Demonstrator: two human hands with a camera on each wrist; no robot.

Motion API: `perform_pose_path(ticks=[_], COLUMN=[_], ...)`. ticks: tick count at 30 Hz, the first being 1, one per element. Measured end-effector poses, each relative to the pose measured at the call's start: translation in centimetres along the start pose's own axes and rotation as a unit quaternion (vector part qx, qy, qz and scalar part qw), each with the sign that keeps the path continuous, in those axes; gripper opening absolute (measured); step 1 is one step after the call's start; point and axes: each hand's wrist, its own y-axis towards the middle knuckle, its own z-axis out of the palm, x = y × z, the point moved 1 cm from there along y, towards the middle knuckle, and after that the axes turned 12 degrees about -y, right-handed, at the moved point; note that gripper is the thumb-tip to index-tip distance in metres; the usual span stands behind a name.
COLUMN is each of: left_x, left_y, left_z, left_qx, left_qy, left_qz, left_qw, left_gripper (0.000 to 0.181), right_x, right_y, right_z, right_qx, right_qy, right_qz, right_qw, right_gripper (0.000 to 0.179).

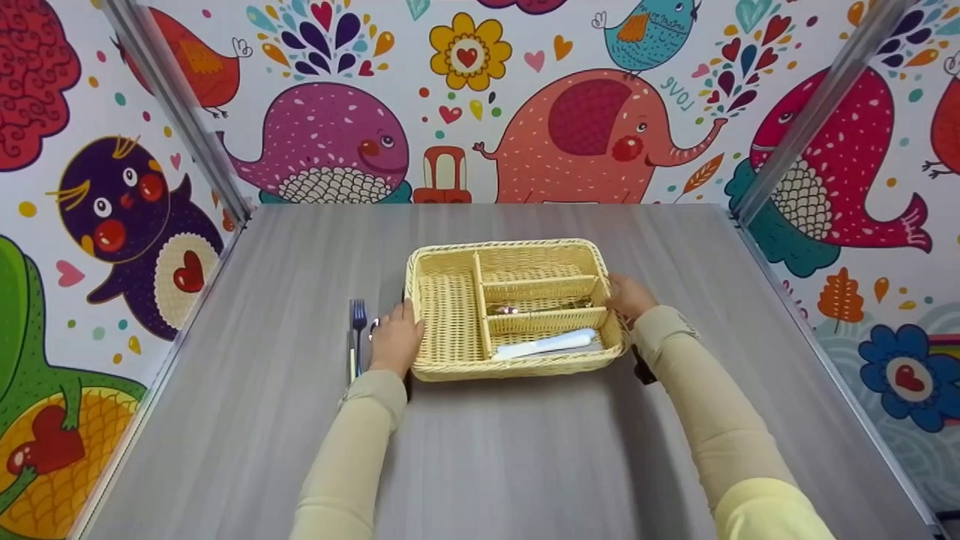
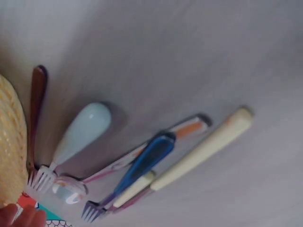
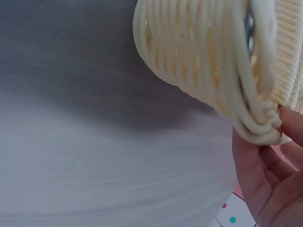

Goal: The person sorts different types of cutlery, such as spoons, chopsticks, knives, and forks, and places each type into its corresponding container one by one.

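Observation:
A woven straw cutlery basket (image 1: 453, 370) with several compartments sits mid-table. My left hand (image 1: 396, 341) holds its left wall, and only fingertips (image 2: 21, 217) show beside the basket (image 2: 9, 142) in the left wrist view. My right hand (image 1: 628, 296) grips the right rim, with fingers (image 3: 289, 124) curled over the woven edge of the basket (image 3: 203, 56). A white-handled utensil (image 1: 544, 343) lies in the near compartment and a metal piece (image 1: 525, 307) in the middle one.
Loose cutlery lies on the table left of the basket: a fork (image 1: 358, 322), a light-blue-handled fork (image 2: 78, 135), a blue-handled fork (image 2: 142, 163), a cream handle (image 2: 206, 146) and a brown handle (image 2: 37, 101). Patterned walls enclose the grey table (image 1: 525, 465) on three sides.

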Motion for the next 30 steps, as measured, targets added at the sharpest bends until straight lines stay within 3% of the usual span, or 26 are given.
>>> perform_pose_path(ticks=[3,5,9,12,14,16,18,23,25,30], left_x=[0.8,1.6,3.7,5.4,6.3,7.2,7.9,8.1,7.9,7.7], left_y=[0.1,0.2,0.2,-0.7,-1.5,-2.4,-3.2,-3.9,-4.1,-4.3], left_z=[-0.9,-2.0,-4.6,-5.8,-6.1,-5.8,-5.2,-4.4,-4.5,-4.4], left_qx=[0.031,0.037,0.025,0.035,0.055,0.084,0.108,0.124,0.121,0.099], left_qy=[-0.019,-0.032,-0.04,-0.023,-0.018,-0.02,-0.033,-0.082,-0.101,-0.144], left_qz=[-0.025,-0.05,-0.097,-0.126,-0.149,-0.168,-0.19,-0.23,-0.24,-0.269], left_qw=[0.999,0.9976,0.9942,0.9911,0.9872,0.9821,0.9753,0.9616,0.958,0.9472], left_gripper=[0.055,0.055,0.046,0.035,0.03,0.028,0.026,0.021,0.022,0.026], right_x=[0.4,-0.1,-4.1,-7.3,-8.2,-7.4,-3.9,-10.9,-15.3,-9.4], right_y=[-0.3,0.0,3.3,6.1,6.8,5.9,3.1,10.3,14.3,8.7], right_z=[0.1,0.5,2.9,4.6,5.0,4.3,2.4,6.5,9.2,5.9], right_qx=[0.032,0.011,-0.048,-0.043,-0.043,-0.043,-0.046,-0.034,-0.053,-0.052], right_qy=[0.016,0.003,-0.053,-0.062,-0.057,-0.047,-0.05,-0.047,-0.05,-0.057], right_qz=[0.037,0.024,-0.017,-0.018,-0.017,-0.031,-0.029,-0.015,-0.014,-0.012], right_qw=[0.9987,0.9997,0.9973,0.997,0.9973,0.9975,0.9973,0.9982,0.9973,0.997], right_gripper=[0.07,0.069,0.067,0.07,0.07,0.071,0.067,0.073,0.075,0.071])
